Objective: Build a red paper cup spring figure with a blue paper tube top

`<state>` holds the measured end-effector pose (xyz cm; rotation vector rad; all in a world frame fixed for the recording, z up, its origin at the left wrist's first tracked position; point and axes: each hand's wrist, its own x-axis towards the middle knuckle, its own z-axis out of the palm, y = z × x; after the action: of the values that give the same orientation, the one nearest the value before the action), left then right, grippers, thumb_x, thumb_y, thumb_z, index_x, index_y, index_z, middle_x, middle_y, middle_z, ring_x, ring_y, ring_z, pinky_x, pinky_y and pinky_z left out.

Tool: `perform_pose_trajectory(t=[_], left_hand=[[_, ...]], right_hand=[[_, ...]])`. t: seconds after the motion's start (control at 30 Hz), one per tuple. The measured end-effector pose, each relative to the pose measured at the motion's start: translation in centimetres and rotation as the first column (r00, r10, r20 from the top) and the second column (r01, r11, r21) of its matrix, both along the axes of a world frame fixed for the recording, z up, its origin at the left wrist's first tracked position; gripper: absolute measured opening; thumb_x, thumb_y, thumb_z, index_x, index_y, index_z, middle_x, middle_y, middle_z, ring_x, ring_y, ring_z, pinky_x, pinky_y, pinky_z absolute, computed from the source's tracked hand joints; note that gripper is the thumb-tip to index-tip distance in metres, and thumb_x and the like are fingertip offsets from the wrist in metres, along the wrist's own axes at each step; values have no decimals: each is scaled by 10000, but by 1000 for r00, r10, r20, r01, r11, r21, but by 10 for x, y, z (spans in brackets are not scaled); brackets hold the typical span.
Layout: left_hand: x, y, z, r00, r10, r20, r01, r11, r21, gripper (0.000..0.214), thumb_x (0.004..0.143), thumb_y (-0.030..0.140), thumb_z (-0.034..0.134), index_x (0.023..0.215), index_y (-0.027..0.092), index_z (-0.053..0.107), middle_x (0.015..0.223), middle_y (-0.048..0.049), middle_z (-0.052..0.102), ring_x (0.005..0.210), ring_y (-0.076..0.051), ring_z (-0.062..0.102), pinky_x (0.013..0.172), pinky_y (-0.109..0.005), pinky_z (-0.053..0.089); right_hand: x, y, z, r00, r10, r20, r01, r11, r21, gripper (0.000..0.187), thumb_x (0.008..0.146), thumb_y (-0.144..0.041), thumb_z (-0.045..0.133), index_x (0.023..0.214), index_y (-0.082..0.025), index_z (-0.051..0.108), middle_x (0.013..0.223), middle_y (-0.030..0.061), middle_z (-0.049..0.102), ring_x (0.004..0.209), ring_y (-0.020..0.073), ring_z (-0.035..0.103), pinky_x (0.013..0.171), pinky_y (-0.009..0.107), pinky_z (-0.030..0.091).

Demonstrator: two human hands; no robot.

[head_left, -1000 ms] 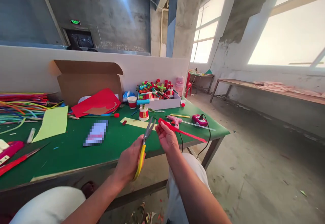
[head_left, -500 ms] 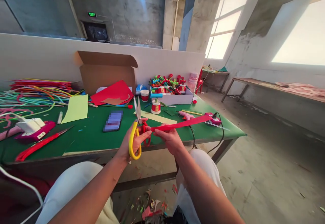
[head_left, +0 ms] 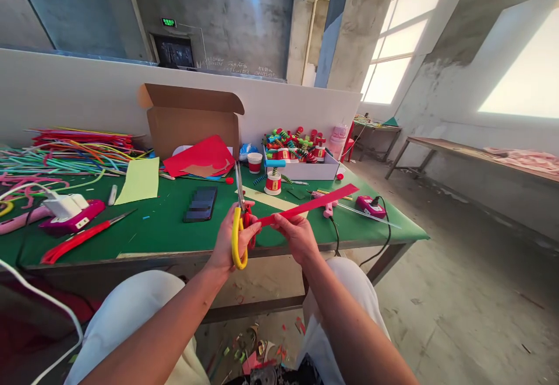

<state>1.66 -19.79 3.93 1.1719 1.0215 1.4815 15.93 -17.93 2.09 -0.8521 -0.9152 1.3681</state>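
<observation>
My left hand (head_left: 227, 239) is closed round a pair of scissors (head_left: 240, 190), blades pointing up and away. A yellow handle loop shows on its near side. Red loop parts show beside the fingers; whether they belong to the scissors I cannot tell. The left thumb and fingers also pinch the near end of a red strip (head_left: 321, 201), which looks like paper. My right hand (head_left: 297, 235) pinches the strip a little further along, and its free end slants up to the right. Both hands are above the table's front edge.
The green table (head_left: 166, 236) carries a phone (head_left: 201, 204), a red-handled tool (head_left: 82, 239), a small cup figure (head_left: 273, 181) and a pink glue gun (head_left: 327, 204). Behind stand a white box (head_left: 301, 170) of similar figures, red sheets (head_left: 205, 155) and a cardboard box (head_left: 192, 123).
The strip's free end has swung up and slightly left, so it slants more steeply. The scissors have turned a little. The whole view has shifted slightly; both hands keep their hold.
</observation>
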Motion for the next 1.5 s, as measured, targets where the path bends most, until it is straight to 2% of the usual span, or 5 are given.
perform_pose_trajectory(t=[0.27, 0.43, 0.63, 0.87, 1.5], left_hand=[[17, -1, -10, 987, 141, 81, -142, 990, 7, 538, 617, 334, 734, 1097, 227, 517, 734, 50, 534, 692, -129, 591, 634, -245, 506], [-7, -1, -1, 955, -179, -238, 166, 983, -72, 444, 734, 423, 620, 1114, 233, 492, 725, 32, 558, 560, -137, 571, 479, -227, 408], [-61, -9, 9, 412, -240, -879, 380, 922, -74, 181, 879, 365, 420, 973, 235, 503, 643, 45, 480, 532, -122, 416, 523, -243, 282], [-64, -24, 13, 19, -272, -962, 377, 893, -245, 208, 906, 373, 304, 992, 228, 426, 691, 18, 503, 586, -159, 420, 562, -275, 252], [-45, -22, 6, 273, -312, -910, 420, 890, -179, 190, 864, 389, 384, 896, 218, 459, 604, 56, 451, 513, -107, 318, 494, -223, 246]], right_hand=[[-13, -8, -4, 995, 88, -35, -88, 996, 12, 258, 578, -406, 842, 675, -193, 732, 681, 2, 692, 634, 122, 591, 724, 275, 503], [4, -1, 5, 999, -47, -5, 48, 988, 147, 276, 668, -450, 790, 752, -224, 655, 694, -12, 676, 630, 128, 601, 721, 290, 517], [31, 9, 3, 989, -136, 65, 119, 969, 216, 347, 670, -505, 769, 806, -218, 629, 639, -39, 616, 575, 119, 573, 700, 312, 542], [35, 7, -5, 981, -91, 173, 58, 980, 190, 333, 714, -424, 739, 943, -213, 622, 669, -37, 647, 632, 135, 640, 729, 321, 545], [27, 3, -6, 903, -66, 424, -80, 945, 317, 272, 773, -310, 591, 1002, -242, 462, 675, -51, 621, 621, 143, 590, 631, 282, 454]])
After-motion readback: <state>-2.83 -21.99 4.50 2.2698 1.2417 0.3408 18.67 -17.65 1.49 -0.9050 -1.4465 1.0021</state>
